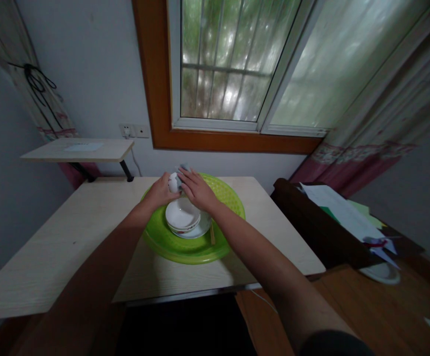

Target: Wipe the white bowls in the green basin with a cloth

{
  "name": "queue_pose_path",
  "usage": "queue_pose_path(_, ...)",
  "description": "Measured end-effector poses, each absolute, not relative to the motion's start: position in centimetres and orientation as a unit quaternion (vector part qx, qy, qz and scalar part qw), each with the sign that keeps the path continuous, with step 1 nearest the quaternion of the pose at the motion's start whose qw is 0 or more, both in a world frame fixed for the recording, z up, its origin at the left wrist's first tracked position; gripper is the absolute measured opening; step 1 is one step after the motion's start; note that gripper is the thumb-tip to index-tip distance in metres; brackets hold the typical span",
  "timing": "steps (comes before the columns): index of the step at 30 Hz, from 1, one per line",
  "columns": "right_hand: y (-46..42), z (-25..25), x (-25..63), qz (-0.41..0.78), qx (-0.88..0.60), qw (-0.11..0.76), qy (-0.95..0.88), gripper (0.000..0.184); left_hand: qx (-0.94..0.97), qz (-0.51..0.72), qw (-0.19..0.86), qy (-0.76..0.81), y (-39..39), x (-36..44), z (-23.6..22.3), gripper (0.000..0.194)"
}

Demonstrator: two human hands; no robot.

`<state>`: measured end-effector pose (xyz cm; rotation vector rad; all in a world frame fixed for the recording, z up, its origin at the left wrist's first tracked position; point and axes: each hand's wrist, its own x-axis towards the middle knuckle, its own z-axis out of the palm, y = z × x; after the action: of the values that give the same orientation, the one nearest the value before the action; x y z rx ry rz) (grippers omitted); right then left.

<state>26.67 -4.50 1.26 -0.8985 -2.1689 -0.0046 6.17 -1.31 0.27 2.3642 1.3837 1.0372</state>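
Observation:
My left hand (159,192) is closed around a small white cup (172,183) with dark marks on its side; its full shape is partly hidden by my fingers. My right hand (199,191) presses a grey-blue cloth (184,169) against the cup from the right. Both hands are above a round green tray (185,254). Just below them, stacked white bowls (182,213) rest on a white plate (198,230) in the tray. Wooden chopsticks (212,234) lie at the plate's right side.
The tray stands on a pale wooden table (89,237) against the wall. A small raised shelf (77,151) with a paper on it stands at the back left. To the right is a dark brown piece of furniture (311,227) with papers (343,212). A barred window (230,64) is ahead.

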Motion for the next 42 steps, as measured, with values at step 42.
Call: queue_pose_path(42, -3.6, 0.7, 27.1, 0.056, -0.387, 0.409, -0.825, 0.059, 0.771, 0.373, 0.126, 0.501, -1.6, 6.2, 0.7, 0.059)
